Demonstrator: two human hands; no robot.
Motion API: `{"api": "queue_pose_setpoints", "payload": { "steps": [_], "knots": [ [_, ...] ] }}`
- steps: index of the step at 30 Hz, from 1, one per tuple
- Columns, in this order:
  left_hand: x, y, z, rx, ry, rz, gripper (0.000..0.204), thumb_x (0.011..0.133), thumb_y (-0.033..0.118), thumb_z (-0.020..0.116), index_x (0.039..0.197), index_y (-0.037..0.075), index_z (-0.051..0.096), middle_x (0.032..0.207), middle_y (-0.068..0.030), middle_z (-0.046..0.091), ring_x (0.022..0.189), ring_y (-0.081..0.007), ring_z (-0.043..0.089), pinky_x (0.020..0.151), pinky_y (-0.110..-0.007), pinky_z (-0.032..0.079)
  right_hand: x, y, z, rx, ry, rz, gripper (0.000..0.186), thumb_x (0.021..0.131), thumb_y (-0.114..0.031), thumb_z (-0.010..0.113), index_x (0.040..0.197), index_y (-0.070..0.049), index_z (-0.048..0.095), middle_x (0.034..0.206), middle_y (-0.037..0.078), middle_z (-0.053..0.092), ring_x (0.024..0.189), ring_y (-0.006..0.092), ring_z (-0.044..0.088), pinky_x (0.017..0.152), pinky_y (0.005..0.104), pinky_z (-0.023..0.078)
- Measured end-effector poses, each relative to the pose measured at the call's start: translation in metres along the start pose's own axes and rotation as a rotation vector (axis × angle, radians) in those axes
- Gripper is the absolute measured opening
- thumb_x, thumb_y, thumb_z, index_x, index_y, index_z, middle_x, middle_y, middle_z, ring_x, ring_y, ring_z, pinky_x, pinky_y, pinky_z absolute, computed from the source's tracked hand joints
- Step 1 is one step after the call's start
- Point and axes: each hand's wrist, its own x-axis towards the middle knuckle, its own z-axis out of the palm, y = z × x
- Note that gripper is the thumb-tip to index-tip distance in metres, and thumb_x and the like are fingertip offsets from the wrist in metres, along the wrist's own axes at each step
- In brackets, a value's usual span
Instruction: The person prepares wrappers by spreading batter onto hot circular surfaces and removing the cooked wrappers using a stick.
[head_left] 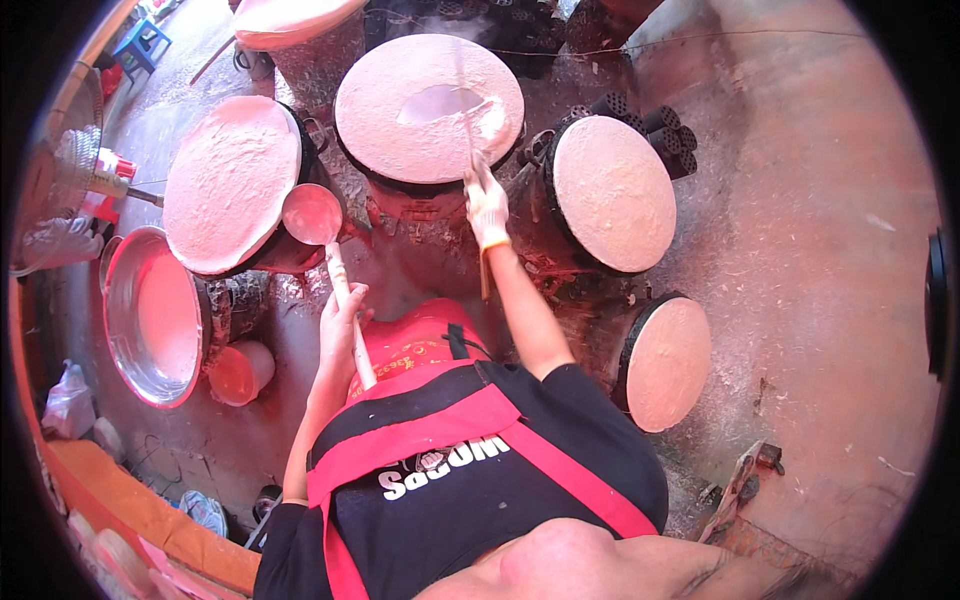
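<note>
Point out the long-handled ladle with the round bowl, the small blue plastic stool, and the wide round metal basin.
Long-handled ladle (338, 271): head view, on the pale handle.
Blue plastic stool (141, 38): head view, on the seat.
Round metal basin (125, 305): head view, on the inner wall.

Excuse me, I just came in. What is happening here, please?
A person's left hand holds a long-handled ladle, its bowl by the left pancake. The gloved right hand holds a long, thin tool across the middle pancake, which shows a smooth, shiny patch. Two more pancakes lie to the right.
</note>
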Motion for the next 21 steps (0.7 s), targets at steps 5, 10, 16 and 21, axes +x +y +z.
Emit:
{"api": "queue_pose_setpoints", "payload": {
  "steps": [5, 10, 16, 21],
  "knots": [
    [-0.005, 0.019, -0.017, -0.087, -0.13, -0.05, 0.015, 0.09, 0.014, 0.059, 0.102, 0.007, 0.051, 0.071, 0.0018, 0.045, 0.054, -0.0049, 0.042, 0.045, -0.019, 0.036, -0.03, 0.038, 0.05, 0.102, 0.283, -0.03, 0.043, 0.094, -0.023, 0.054, 0.134, -0.011, 0.045, 0.094, 0.005, 0.048, 0.073, 0.0147, 0.043, 0.063, 0.0274, 0.034],
    [0.0, 0.027, -0.038, -0.05, -0.208, -0.098, 0.015, 0.093, 0.014, 0.055, 0.104, 0.008, 0.047, 0.069, 0.0014, 0.043, 0.048, -0.0035, 0.036, 0.038, -0.018, 0.028, -0.022, -0.024, 0.069, 0.341, 0.062, 0.339, 0.042, 0.093, -0.024, 0.056, 0.134, -0.018, 0.048, 0.079, 0.003, 0.053, 0.051, 0.0131, 0.046, 0.046, 0.0277, 0.04],
    [0.01, 0.027, -0.051, -0.072, -0.206, -0.084, 0.013, 0.093, 0.01, 0.05, 0.105, 0.008, 0.045, 0.07, 0.0009, 0.042, 0.05, -0.0045, 0.037, 0.039, -0.019, 0.031, -0.061, -0.002, 0.066, 0.359, 0.26, 0.238, 0.045, 0.092, -0.027, 0.058, 0.135, -0.029, 0.046, 0.055, -0.007, 0.038, 0.035, 0.0055, 0.032, 0.03, 0.0234, 0.029],
    [0.02, 0.018, -0.056, -0.119, -0.228, -0.056, 0.014, 0.093, 0.009, 0.05, 0.105, 0.008, 0.045, 0.071, 0.0005, 0.042, 0.052, -0.0056, 0.039, 0.042, -0.019, 0.033, -0.044, -0.049, 0.049, 0.399, -0.086, 0.353, 0.036, 0.091, -0.023, 0.06, 0.127, -0.018, 0.055, 0.059, -0.007, 0.043, 0.038, 0.003, 0.033, 0.032, 0.0215, 0.027]
  ]
}}
